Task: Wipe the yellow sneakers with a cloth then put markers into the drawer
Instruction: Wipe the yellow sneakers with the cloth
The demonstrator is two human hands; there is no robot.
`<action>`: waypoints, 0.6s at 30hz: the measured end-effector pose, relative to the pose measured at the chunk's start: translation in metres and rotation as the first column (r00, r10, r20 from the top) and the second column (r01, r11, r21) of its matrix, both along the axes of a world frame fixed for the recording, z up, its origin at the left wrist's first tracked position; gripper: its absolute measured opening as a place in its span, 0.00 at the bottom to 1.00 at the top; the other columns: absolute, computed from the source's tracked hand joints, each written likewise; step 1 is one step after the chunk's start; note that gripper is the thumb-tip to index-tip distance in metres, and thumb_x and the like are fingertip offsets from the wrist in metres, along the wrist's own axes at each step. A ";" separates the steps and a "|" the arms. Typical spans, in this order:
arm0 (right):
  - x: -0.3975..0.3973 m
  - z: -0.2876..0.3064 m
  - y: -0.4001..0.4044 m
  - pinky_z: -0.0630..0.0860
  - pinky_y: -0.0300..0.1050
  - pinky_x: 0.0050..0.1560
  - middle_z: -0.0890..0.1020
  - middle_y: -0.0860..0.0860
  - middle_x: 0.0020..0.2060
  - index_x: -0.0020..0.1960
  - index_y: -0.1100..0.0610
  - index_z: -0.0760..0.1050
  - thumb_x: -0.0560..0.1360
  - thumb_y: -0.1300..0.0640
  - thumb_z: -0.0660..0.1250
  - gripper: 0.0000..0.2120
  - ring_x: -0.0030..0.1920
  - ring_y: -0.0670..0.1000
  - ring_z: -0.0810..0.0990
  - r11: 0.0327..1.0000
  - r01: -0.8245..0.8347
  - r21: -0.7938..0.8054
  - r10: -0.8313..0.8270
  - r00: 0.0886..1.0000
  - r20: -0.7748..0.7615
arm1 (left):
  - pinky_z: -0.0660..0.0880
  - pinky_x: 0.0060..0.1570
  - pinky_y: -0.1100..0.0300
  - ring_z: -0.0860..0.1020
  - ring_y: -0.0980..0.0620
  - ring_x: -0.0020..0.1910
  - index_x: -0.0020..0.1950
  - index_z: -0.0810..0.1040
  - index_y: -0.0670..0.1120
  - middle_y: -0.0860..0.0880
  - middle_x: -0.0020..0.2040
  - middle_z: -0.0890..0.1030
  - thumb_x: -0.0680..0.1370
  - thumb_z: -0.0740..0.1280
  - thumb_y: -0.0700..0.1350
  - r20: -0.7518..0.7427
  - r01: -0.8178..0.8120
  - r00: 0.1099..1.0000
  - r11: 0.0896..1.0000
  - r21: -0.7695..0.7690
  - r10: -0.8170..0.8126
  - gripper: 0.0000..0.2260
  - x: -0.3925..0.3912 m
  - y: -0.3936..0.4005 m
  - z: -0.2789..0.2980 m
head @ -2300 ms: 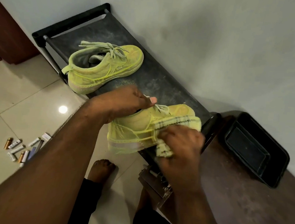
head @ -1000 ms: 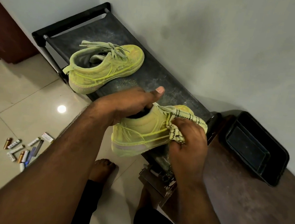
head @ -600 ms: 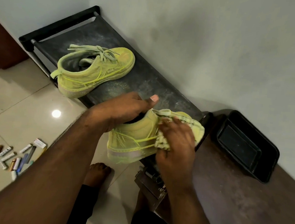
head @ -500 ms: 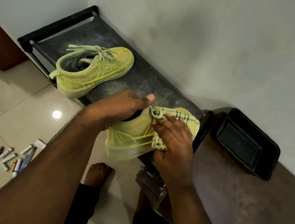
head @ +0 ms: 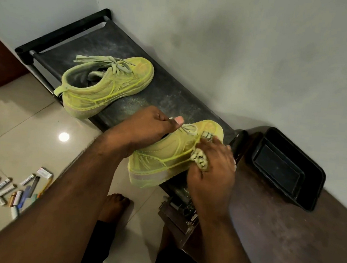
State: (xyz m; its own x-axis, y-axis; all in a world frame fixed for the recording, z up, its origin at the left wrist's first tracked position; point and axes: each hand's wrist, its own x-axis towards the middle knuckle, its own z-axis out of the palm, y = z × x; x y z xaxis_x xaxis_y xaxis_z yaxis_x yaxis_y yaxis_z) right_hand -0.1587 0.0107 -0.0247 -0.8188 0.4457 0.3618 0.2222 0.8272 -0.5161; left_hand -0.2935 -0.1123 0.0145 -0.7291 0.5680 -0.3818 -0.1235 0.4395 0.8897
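Since a moment ago my right hand (head: 211,166) has slid the bunched cloth (head: 199,162) down the near sneaker (head: 166,153), which overhangs the rack's (head: 172,89) front edge. My left hand (head: 147,127) grips its collar; the markers (head: 19,189) lie at eight o'clock on open floor (head: 21,128).

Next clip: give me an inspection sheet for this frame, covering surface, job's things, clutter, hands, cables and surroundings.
Surface: black shoe rack, dusty top.
Job's things: far sneaker stands on the rack; near sneaker is tilted at the rack's edge; checked cloth against its side; markers scattered on the floor tiles; drawer open, partly hidden.
Clutter: black tray on the brown cabinet top.
Hands: left hand grips the near sneaker's collar; right hand holds the cloth.
Cables: nothing seen.
Surroundings: grey wall, bare foot.
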 end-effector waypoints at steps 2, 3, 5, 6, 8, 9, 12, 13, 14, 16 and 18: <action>0.001 0.000 -0.019 0.67 0.53 0.68 0.83 0.55 0.55 0.54 0.62 0.81 0.66 0.57 0.61 0.20 0.64 0.51 0.74 0.998 -0.058 0.021 0.059 0.997 -0.055 | 0.62 0.35 0.52 0.56 0.51 0.24 0.24 0.60 0.49 0.49 0.24 0.58 0.78 0.65 0.56 -0.019 -0.014 1.000 1.000 -0.004 0.014 0.26 0.001 0.002 -0.001; 0.001 0.000 -0.029 0.68 0.53 0.68 0.83 0.55 0.55 0.54 0.63 0.81 0.66 0.58 0.61 0.20 0.63 0.53 0.75 0.996 -0.081 0.022 0.082 0.995 -0.064 | 0.60 0.35 0.52 0.56 0.51 0.25 0.25 0.61 0.48 0.47 0.25 0.58 0.78 0.65 0.55 -0.027 -0.020 0.999 1.000 -0.010 0.020 0.25 0.001 0.002 -0.002; -0.002 -0.002 -0.038 0.66 0.55 0.69 0.82 0.55 0.56 0.55 0.63 0.81 0.67 0.59 0.61 0.19 0.64 0.54 0.76 0.995 -0.092 0.027 0.093 0.995 -0.043 | 0.59 0.34 0.53 0.58 0.50 0.27 0.27 0.65 0.43 0.44 0.27 0.60 0.78 0.64 0.54 -0.016 -0.037 0.999 0.999 -0.003 0.037 0.24 -0.001 0.000 -0.005; -0.004 -0.002 -0.035 0.65 0.56 0.70 0.82 0.55 0.57 0.56 0.63 0.80 0.67 0.59 0.60 0.20 0.64 0.54 0.75 0.996 -0.079 0.033 0.080 0.996 -0.024 | 0.60 0.33 0.53 0.60 0.50 0.26 0.28 0.67 0.42 0.44 0.26 0.62 0.79 0.64 0.53 0.007 -0.046 0.999 0.999 0.013 0.046 0.24 -0.001 -0.001 -0.005; -0.007 -0.003 -0.019 0.63 0.56 0.71 0.81 0.55 0.58 0.58 0.62 0.79 0.69 0.57 0.59 0.21 0.65 0.54 0.75 1.000 -0.010 0.022 0.010 1.000 0.011 | 0.60 0.31 0.58 0.60 0.52 0.24 0.27 0.66 0.44 0.48 0.24 0.62 0.79 0.64 0.51 0.040 -0.010 0.999 0.999 0.048 0.008 0.22 0.002 0.001 -0.003; -0.008 -0.003 -0.008 0.63 0.55 0.71 0.81 0.56 0.59 0.60 0.62 0.78 0.69 0.56 0.59 0.22 0.65 0.54 0.75 0.999 0.039 0.003 -0.039 0.999 0.025 | 0.59 0.29 0.61 0.59 0.52 0.23 0.27 0.65 0.46 0.49 0.23 0.62 0.80 0.64 0.50 0.035 0.038 0.999 0.998 0.049 -0.040 0.22 0.005 0.003 -0.002; -0.006 -0.003 0.006 0.68 0.59 0.68 0.80 0.57 0.59 0.61 0.63 0.77 0.70 0.57 0.59 0.23 0.65 0.55 0.75 0.992 0.097 -0.078 -0.097 0.995 0.000 | 0.60 0.26 0.64 0.59 0.53 0.22 0.26 0.65 0.45 0.50 0.22 0.62 0.80 0.64 0.47 -0.011 0.127 0.992 0.990 0.063 -0.126 0.22 0.012 0.011 0.002; -0.004 -0.002 0.002 0.71 0.59 0.66 0.81 0.57 0.59 0.61 0.64 0.77 0.70 0.59 0.60 0.22 0.64 0.55 0.76 0.992 0.070 -0.102 -0.073 0.997 -0.031 | 0.60 0.27 0.63 0.60 0.53 0.23 0.27 0.66 0.43 0.49 0.23 0.62 0.80 0.64 0.47 -0.011 0.119 0.993 0.990 0.080 -0.119 0.22 0.013 0.011 0.003; -0.002 -0.001 -0.004 0.73 0.58 0.64 0.81 0.57 0.58 0.60 0.64 0.78 0.69 0.59 0.60 0.21 0.63 0.55 0.77 0.991 0.028 -0.127 -0.037 0.997 -0.067 | 0.61 0.29 0.61 0.61 0.51 0.24 0.28 0.67 0.40 0.48 0.23 0.63 0.80 0.65 0.47 -0.013 0.107 0.994 0.990 0.096 -0.107 0.22 0.012 0.011 0.002; 0.002 0.001 -0.016 0.75 0.55 0.62 0.81 0.56 0.57 0.59 0.64 0.79 0.69 0.60 0.61 0.20 0.62 0.54 0.78 0.980 -0.063 -0.187 0.039 0.991 -0.130 | 0.64 0.31 0.54 0.64 0.50 0.25 0.30 0.69 0.37 0.42 0.25 0.66 0.80 0.64 0.48 -0.010 0.082 0.997 0.988 0.131 -0.081 0.21 0.009 0.007 0.000; 0.000 0.002 -0.014 0.76 0.54 0.62 0.80 0.53 0.58 0.60 0.63 0.78 0.70 0.59 0.61 0.20 0.62 0.53 0.78 0.971 -0.087 -0.223 0.055 0.988 -0.147 | 0.67 0.32 0.49 0.67 0.46 0.28 0.33 0.70 0.33 0.34 0.28 0.70 0.79 0.64 0.49 0.002 0.082 0.996 0.982 0.167 -0.084 0.23 0.007 0.004 -0.002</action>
State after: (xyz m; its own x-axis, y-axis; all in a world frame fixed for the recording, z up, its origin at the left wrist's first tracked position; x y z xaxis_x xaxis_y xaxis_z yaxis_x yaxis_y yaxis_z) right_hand -0.1585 -0.0034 -0.0228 -0.8003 0.4722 0.3696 0.0804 0.6954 -0.7141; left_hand -0.2865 -0.1085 0.0128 -0.6736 0.6826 -0.2832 -0.1015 0.2941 0.9504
